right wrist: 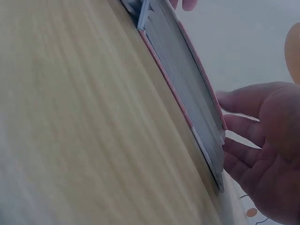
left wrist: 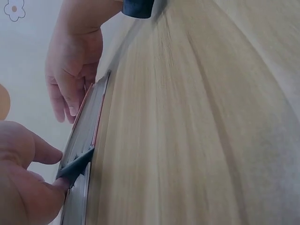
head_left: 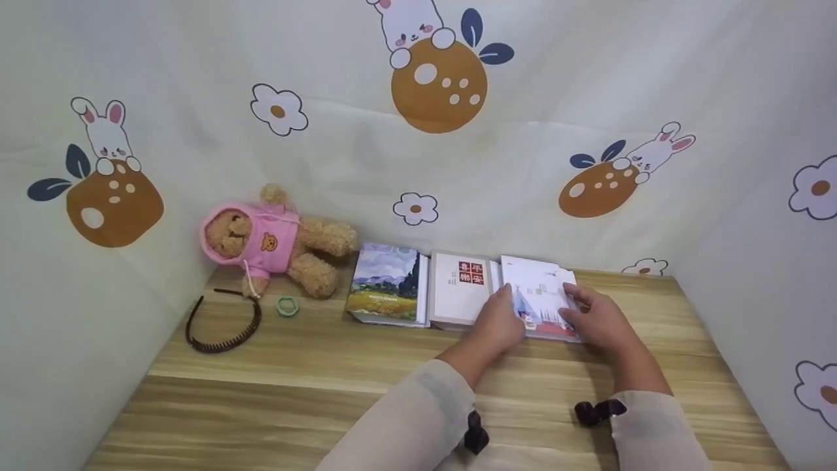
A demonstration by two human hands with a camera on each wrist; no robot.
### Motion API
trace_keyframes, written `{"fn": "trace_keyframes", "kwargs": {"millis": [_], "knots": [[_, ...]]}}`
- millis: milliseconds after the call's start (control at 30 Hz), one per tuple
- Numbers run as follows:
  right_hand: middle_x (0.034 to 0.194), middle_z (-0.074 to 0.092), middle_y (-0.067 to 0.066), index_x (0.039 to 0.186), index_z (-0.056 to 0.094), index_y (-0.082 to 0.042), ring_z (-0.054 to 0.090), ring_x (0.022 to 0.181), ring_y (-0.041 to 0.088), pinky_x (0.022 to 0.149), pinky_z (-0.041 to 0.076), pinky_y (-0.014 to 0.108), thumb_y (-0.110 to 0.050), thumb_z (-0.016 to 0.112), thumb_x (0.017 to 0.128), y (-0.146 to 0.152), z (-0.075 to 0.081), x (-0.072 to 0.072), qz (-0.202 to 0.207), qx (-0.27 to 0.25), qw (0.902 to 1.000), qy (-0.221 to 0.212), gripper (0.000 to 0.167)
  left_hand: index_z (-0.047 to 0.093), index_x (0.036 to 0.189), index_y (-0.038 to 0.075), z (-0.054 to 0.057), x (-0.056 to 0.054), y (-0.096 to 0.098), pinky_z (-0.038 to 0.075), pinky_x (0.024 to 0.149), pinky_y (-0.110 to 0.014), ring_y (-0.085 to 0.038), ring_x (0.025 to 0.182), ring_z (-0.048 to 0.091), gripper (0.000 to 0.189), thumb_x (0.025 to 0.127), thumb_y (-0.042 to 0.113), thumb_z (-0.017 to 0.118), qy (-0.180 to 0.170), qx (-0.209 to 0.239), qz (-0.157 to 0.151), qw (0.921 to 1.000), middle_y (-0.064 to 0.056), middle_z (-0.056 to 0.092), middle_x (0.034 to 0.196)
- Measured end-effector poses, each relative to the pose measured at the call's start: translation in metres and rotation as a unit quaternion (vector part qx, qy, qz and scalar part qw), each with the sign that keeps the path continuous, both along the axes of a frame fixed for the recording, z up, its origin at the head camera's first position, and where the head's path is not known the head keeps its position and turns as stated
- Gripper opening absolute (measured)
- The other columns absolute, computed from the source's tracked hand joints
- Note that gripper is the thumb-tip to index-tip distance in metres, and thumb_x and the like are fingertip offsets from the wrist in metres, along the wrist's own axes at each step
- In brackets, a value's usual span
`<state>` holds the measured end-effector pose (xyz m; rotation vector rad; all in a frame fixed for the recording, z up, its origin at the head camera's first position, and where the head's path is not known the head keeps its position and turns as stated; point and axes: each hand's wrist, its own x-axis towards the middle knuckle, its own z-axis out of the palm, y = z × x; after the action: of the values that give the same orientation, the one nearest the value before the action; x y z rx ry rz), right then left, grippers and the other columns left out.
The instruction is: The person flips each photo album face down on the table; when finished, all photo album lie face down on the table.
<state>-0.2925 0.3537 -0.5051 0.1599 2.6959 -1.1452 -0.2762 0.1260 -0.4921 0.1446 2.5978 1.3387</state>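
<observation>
Three thick photo albums lie side by side on the wooden table. The rightmost photo album (head_left: 539, 294) has a white cover with a tent drawing and a red strip along its lower edge. My left hand (head_left: 497, 322) grips its left edge, beside the middle album (head_left: 458, 297), which is beige with red characters. At the right edge, my right hand (head_left: 605, 320) holds the album, thumb and fingertips against the cover's rim and the page side. The right wrist view shows the album's page edges (right wrist: 187, 79). The left album (head_left: 386, 281) bears a landscape painting.
A teddy bear (head_left: 274, 242) in a pink hoodie lies at the back left. In front of it are a dark toothed headband (head_left: 225, 343) and a green ring-shaped hair tie (head_left: 287, 306). A printed cloth (head_left: 353, 163) hangs behind and at both sides of the table.
</observation>
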Motion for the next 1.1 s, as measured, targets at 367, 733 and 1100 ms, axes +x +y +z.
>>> {"fn": "trace_keyframes", "kwargs": {"millis": [367,733,1100], "knots": [[0.171,0.040,0.022,0.163,0.046,-0.014,0.033,0.161,0.044,0.132,0.023,0.065,-0.027,0.065,0.107,-0.001,0.002,0.003,0.027,0.021,0.9990,0.030,0.061,0.035,0.167,0.007,0.002,-0.002,-0.002,0.028,0.136,-0.037,-0.026,0.162,0.036,0.083,0.090,-0.007,0.064,-0.005,0.006,-0.009,0.9999,-0.011,0.039,0.173],[0.171,0.040,0.019,0.162,0.047,-0.013,0.037,0.158,0.039,0.133,0.027,0.061,-0.038,0.068,0.104,-0.003,0.007,0.001,0.023,-0.021,0.9993,0.022,0.067,0.048,0.160,0.006,0.003,-0.007,-0.005,0.030,0.134,-0.038,-0.026,0.160,0.040,0.067,0.097,0.006,0.068,0.033,0.164,-0.004,0.9859,-0.008,0.044,0.171],[0.161,0.054,0.020,0.159,0.054,-0.018,0.054,0.137,0.037,0.116,0.047,0.052,-0.072,0.062,0.097,-0.019,0.021,0.008,0.022,-0.028,0.9993,0.012,0.083,0.059,0.154,0.031,0.014,-0.006,-0.005,0.057,0.112,-0.051,-0.032,0.150,0.053,0.050,0.106,0.016,0.064,-0.062,0.379,0.021,0.9233,-0.002,0.048,0.168]]}}
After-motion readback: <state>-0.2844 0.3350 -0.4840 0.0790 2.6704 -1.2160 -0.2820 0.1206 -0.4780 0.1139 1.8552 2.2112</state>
